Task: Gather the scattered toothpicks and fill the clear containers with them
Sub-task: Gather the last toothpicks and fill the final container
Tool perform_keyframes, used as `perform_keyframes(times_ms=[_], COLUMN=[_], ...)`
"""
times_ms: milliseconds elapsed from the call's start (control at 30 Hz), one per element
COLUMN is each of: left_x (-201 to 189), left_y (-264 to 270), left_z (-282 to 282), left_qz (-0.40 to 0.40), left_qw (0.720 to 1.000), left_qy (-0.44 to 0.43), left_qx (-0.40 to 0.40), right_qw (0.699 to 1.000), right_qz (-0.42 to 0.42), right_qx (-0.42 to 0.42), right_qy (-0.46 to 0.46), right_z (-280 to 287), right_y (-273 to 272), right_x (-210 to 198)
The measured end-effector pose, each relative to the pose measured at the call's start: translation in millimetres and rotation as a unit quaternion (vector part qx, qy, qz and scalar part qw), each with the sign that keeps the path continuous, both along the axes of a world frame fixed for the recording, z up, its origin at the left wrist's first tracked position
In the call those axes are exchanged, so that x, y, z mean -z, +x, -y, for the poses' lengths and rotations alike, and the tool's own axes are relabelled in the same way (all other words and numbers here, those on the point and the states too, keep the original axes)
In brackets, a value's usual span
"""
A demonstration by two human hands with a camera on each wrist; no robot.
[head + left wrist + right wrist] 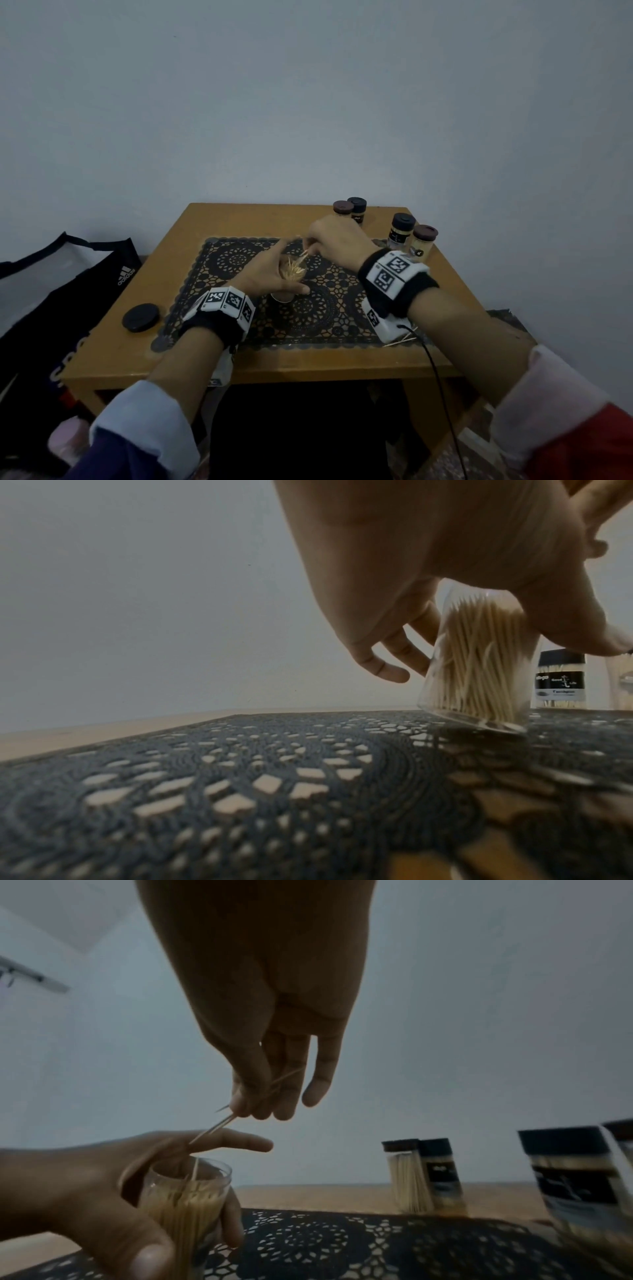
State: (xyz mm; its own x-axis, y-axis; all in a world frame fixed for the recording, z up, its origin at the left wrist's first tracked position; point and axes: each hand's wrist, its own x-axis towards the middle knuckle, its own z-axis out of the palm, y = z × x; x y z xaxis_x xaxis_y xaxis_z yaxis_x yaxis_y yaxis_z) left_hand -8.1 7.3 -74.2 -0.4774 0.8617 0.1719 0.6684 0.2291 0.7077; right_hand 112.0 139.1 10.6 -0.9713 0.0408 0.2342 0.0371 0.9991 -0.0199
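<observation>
While left hand [270, 274] grips container [476, 664] — right hand [260, 1031] pinching toothpicks [222, 1121].

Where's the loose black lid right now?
In the head view, the black lid lies on the table, left of the mat and the left hand.

A wooden table [219, 219] stands against a plain pale-grey wall [308, 102].
</observation>
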Motion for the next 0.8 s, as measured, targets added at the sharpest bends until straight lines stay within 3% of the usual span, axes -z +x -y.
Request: perform_keyframes(times_ms=[100,233,400,500,600,700,800], left_x=[0.1,1.6,5.1,6.9,6.6,5.2,3.6], left_y=[-0.6,-1.0,-3.3,-5.8,-6.2,-6.1,-5.3], left_z=[-1.4,-1.8,-2.5,-2.2,-1.9,-0.2,1.4], left_qz=[-0.004,0.016,0.042,0.039,0.026,0.019,0.009], left_qw=[1.000,0.999,0.998,0.999,0.999,0.998,0.998], left_qy=[0.009,0.034,0.031,0.003,-0.034,-0.061,-0.056], left_qx=[0.011,0.023,0.027,0.021,0.011,0.018,0.029], right_qw=[0.996,0.996,0.988,0.989,0.984,0.944,0.925], right_qz=[0.058,0.076,0.016,-0.013,0.104,0.292,0.344], right_qx=[-0.012,-0.030,-0.039,-0.012,-0.006,0.016,0.030], right_qy=[0.069,-0.018,-0.147,-0.146,-0.141,-0.152,-0.161], right_z=[12.4,19.8,9.3,-7.5,-35.3,-58.8,-71.6], right_y=[-10.7,-22.4,-18.5,0.7,29.3,64.2,95.8], right_x=[5.4,12.4,11.5,4.5,4.7,11.5,22.8])
